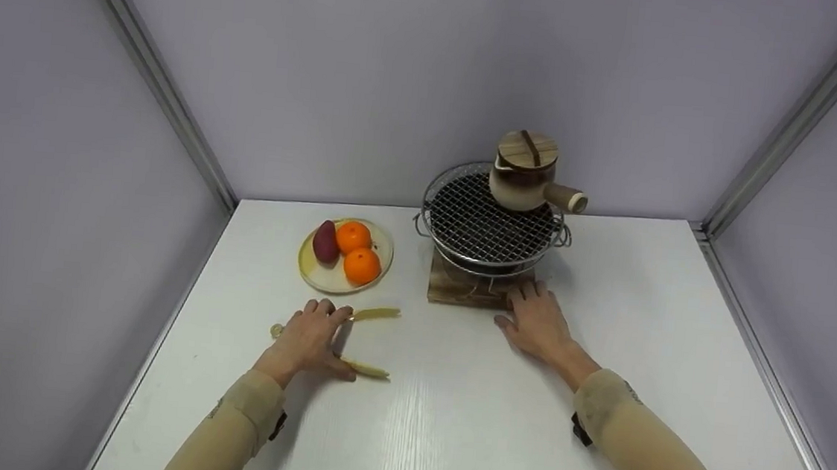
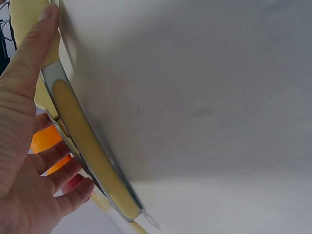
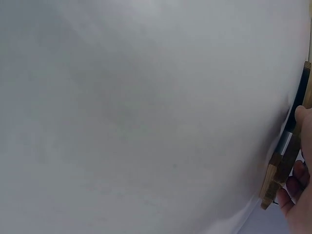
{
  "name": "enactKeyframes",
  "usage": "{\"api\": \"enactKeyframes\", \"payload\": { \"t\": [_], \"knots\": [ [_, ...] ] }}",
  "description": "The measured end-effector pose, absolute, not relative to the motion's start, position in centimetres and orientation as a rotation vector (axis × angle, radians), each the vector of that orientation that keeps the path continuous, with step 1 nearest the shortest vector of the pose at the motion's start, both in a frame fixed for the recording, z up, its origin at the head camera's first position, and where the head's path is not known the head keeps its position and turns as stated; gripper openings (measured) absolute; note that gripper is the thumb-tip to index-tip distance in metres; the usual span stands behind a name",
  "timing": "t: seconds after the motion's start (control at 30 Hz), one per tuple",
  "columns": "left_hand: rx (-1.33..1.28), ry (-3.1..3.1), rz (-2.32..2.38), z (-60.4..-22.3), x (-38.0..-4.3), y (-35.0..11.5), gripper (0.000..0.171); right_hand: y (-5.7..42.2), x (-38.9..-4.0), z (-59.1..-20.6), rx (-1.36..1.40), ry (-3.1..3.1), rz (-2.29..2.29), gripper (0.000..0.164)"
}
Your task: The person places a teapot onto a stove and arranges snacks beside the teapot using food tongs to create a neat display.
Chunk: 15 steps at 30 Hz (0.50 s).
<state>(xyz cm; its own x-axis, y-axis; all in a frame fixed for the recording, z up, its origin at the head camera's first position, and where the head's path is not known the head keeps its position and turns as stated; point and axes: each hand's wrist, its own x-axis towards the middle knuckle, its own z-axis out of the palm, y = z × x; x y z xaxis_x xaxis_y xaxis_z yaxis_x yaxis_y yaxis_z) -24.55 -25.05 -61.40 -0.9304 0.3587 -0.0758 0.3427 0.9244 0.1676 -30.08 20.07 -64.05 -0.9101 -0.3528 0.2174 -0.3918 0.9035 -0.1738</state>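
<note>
the left hand held the tongs between thumb and fingers, near the plate; the right hand rested, spread, against the wooden base. positioning appeared in hand; the next move likely required even thumb-and-finger pressure.

There are two hands, two oranges and one each of tongs, sweet potato, plate, grill, base and pot

White tabletop, plain greyish-lilac walls, metal corner strips; soft glare in front
</note>
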Motion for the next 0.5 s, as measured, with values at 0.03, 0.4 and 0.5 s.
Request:
{"api": "enactKeyframes", "payload": {
  "t": [0.03, 0.4, 0.5],
  "knots": [
    [0.54, 2.971, 0.238, -61.45, -24.61, -25.11, 0.12, 20.09, -30.08, -64.1, 0.569, -2.885, 0.317, 0.058],
    [0.519, 2.926, 0.26, -61.63, -25.35, -25.55, 0.107, 19.97, -30.0, -64.03, 0.541, -2.882, 0.349, 0.055],
    [0.516, 2.933, 0.254, -61.96, -25.45, -25.74, 0.102, 19.99, -30.07, -64.19, 0.556, -2.857, 0.365, 0.054]
  ]
}}
